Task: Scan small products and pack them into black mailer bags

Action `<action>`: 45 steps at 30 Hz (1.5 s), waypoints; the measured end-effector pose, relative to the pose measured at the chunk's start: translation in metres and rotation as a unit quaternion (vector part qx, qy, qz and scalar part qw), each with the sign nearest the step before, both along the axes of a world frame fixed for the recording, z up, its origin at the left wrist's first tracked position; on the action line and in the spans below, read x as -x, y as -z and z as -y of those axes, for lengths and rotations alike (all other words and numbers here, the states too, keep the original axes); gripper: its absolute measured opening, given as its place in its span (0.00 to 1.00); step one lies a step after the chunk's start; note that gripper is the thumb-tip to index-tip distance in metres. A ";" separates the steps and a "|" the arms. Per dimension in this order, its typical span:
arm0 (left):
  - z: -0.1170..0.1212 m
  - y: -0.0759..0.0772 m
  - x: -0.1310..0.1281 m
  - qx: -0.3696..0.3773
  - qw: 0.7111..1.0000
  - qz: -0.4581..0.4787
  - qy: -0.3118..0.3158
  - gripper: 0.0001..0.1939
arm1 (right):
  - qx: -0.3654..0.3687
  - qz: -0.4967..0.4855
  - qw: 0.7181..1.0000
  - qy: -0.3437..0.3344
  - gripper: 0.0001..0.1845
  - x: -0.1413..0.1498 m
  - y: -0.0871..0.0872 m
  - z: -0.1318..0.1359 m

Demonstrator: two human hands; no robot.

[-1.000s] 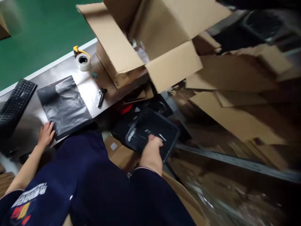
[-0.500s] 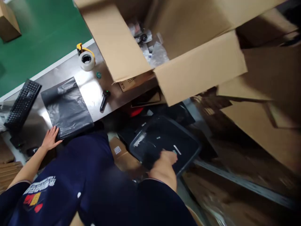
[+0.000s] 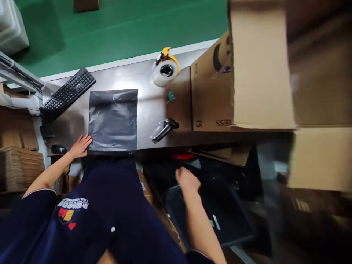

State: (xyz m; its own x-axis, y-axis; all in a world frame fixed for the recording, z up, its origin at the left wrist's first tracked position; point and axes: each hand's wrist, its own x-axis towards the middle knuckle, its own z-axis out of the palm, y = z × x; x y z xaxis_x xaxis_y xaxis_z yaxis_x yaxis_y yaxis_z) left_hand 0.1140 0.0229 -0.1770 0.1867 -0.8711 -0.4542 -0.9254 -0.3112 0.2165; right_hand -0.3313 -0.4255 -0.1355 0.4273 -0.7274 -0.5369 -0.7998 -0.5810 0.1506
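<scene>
A black plastic bin sits below the metal table, a white strip inside it. The right hand is above the bin's near-table edge, fingers curled; I cannot tell whether they grip anything. On the table, an open cardboard box hides its contents behind its flaps. The left hand, fingers extended and unclenched, touches the lower left edge of a flat black plastic bag, between a keyboard and a barcode scanner.
</scene>
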 end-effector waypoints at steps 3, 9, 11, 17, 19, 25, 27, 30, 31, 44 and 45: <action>-0.009 0.000 0.002 -0.007 1.000 0.001 -0.013 0.50 | -0.065 0.139 0.958 -0.243 0.28 -0.077 0.016 -0.023; -0.014 0.014 -0.006 0.009 0.994 -0.082 0.064 0.49 | -0.194 0.248 0.799 -0.513 0.41 -0.184 0.063 -0.050; -0.021 0.018 -0.006 0.029 0.992 -0.104 0.072 0.47 | -0.206 0.244 0.797 -0.512 0.42 -0.191 0.076 -0.055; -0.033 0.009 0.002 0.145 0.962 -0.218 -0.081 0.23 | -0.322 0.304 0.799 -0.406 0.43 -0.172 0.074 -0.058; -0.023 0.001 0.000 0.184 0.916 -0.284 -0.216 0.17 | -0.390 0.361 0.802 -0.275 0.35 -0.170 0.066 -0.055; 0.044 -0.008 -0.036 0.254 0.817 -0.307 -0.417 0.14 | -0.389 0.438 0.808 -0.060 0.18 -0.211 0.055 -0.038; 0.072 -0.004 -0.053 0.281 0.792 -0.264 -0.474 0.14 | -0.362 0.458 0.812 -0.019 0.18 -0.239 0.057 -0.028; 0.114 0.004 -0.071 0.307 0.755 -0.186 -0.548 0.15 | -0.296 0.481 0.824 0.039 0.22 -0.283 0.060 -0.013; 0.127 0.006 -0.075 0.310 0.745 -0.160 -0.568 0.15 | -0.272 0.484 0.830 0.057 0.24 -0.297 0.060 -0.009; 0.179 0.020 -0.093 0.189 0.767 -0.041 -0.612 0.21 | -0.091 0.371 0.918 0.110 0.35 -0.357 0.060 -0.002; 0.178 0.019 -0.094 0.176 0.775 -0.042 -0.606 0.21 | -0.090 0.355 0.925 0.106 0.36 -0.357 0.058 0.000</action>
